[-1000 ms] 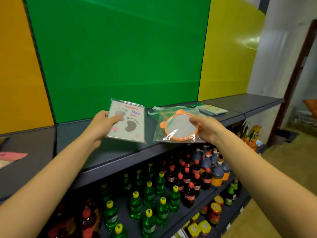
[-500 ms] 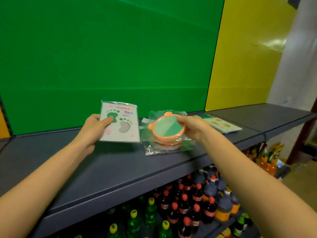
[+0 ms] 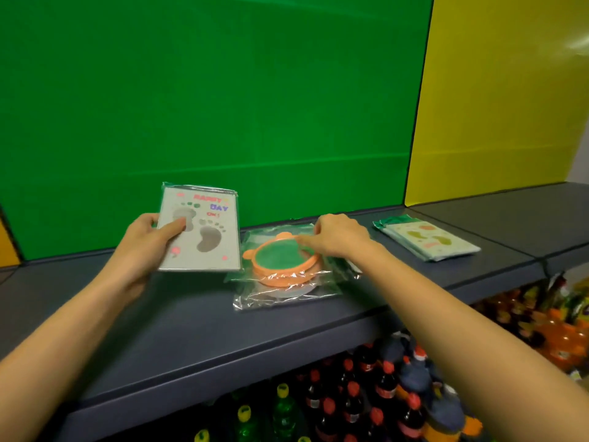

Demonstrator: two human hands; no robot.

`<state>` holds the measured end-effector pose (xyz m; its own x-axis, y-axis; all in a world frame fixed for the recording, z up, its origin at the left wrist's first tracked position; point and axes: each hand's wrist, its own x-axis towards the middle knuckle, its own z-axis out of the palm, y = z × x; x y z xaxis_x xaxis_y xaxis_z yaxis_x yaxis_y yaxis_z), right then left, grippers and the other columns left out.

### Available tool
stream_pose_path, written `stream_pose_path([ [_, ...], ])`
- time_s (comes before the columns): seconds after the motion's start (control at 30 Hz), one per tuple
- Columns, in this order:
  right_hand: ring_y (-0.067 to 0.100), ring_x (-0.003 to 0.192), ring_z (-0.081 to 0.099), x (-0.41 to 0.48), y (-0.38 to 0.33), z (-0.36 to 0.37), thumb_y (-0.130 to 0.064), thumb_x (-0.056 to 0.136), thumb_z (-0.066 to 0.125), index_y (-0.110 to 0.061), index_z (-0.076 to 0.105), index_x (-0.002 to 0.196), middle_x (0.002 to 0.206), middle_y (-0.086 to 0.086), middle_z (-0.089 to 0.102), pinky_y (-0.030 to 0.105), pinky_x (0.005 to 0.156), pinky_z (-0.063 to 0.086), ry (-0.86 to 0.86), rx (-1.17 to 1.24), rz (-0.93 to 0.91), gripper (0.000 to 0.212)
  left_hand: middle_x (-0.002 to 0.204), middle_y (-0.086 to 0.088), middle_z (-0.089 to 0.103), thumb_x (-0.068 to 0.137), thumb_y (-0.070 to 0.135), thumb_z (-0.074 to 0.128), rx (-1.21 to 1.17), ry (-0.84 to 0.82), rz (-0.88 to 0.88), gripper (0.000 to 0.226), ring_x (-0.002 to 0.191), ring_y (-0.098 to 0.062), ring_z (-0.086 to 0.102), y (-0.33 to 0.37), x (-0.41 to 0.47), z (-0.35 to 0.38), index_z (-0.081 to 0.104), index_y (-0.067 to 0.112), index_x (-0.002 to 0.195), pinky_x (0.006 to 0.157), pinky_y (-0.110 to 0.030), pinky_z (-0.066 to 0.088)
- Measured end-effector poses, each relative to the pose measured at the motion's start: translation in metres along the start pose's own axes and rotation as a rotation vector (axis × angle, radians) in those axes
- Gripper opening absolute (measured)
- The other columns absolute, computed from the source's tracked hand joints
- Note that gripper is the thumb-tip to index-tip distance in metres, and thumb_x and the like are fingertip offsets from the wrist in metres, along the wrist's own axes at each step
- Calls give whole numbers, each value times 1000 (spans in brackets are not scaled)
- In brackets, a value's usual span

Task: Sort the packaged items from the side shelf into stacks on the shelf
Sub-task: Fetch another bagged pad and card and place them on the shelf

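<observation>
Retail premises: a shop aisle. A long dark grey display shelf [image 3: 191,330], backed by a glossy green wall panel [image 3: 223,90] and a yellow wall panel [image 3: 510,90], carries flat cellophane-wrapped packets [image 3: 430,242]. The tiers beneath hold massed rows of red-capped dark cola bottles [image 3: 350,400], yellow-capped green soda bottles [image 3: 282,409] and orange drink bottles [image 3: 561,339].

I see my left hand [image 3: 145,240] gripping the card [image 3: 204,231] by its left edge above the shelf [image 3: 191,320]. My right hand [image 3: 341,237] pinches the far rim of the bagged disc [image 3: 277,257], which lies on another. Packets [image 3: 430,240] lie to the right, bottles [image 3: 350,400] below.
</observation>
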<state>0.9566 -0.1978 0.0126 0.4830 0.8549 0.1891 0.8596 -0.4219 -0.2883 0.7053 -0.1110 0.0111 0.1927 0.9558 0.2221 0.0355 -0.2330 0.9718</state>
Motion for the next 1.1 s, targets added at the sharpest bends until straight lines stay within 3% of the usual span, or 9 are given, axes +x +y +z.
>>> stream_pose_path([
  [0.13,33,113,57,8,39,-14,-55,85,50,-16,65,110,124,11,63,38,92,45,5,19,-154,48,86,-4,63,91,16,56,-25,95,109,12,65,-14,61,21,-13,36,50,12,100,46,-15,52],
  [0.33,27,113,58,20,134,-47,-48,85,53,-25,64,109,122,4,64,40,96,47,6,-2,-239,35,95,-13,64,89,17,56,-8,113,145,26,68,-18,59,50,-29,132,51,5,111,61,-28,50],
  [0.53,26,108,60,34,230,-79,-36,87,57,-19,67,104,114,5,68,34,89,48,30,28,-232,27,51,3,67,93,7,47,-61,-56,-9,17,39,0,60,52,-44,266,56,7,79,41,-12,48],
  [0.63,25,106,60,41,264,-89,-36,87,57,-19,68,105,115,5,68,34,89,48,35,27,-219,27,72,-6,70,94,6,45,-67,-108,-117,15,40,-3,60,40,-46,328,57,-1,100,41,-14,48],
  [0.77,24,105,60,46,299,-102,-36,87,57,-18,67,106,114,5,68,33,89,47,54,62,-189,28,114,-18,62,93,7,47,1,-128,-209,32,78,-22,61,26,-44,392,44,-7,122,58,-28,50],
  [0.87,24,105,61,47,314,-105,-35,87,57,-19,68,104,112,5,69,35,91,50,64,73,-194,26,101,-19,65,91,9,53,65,-187,-267,38,62,-20,59,19,-41,414,46,-11,123,49,-30,54],
  [0.93,24,105,61,48,319,-104,-35,87,57,-20,68,105,112,4,68,36,91,50,51,74,-209,26,99,-21,64,89,15,56,200,-170,-242,43,61,-20,59,17,-39,420,47,-9,124,50,-27,55],
  [1.03,23,105,60,48,314,-102,-36,88,57,-19,66,107,112,2,67,36,90,50,32,57,-260,27,130,-17,51,89,32,54,758,-106,-38,47,109,-31,56,19,-40,410,46,7,127,90,-36,48],
  [1.1,22,104,61,50,302,-98,-38,88,56,-20,65,107,112,1,67,38,91,51,24,57,-309,27,131,-14,47,90,40,51,1088,-17,144,46,120,-33,48,23,-46,393,49,11,126,96,-43,41],
])
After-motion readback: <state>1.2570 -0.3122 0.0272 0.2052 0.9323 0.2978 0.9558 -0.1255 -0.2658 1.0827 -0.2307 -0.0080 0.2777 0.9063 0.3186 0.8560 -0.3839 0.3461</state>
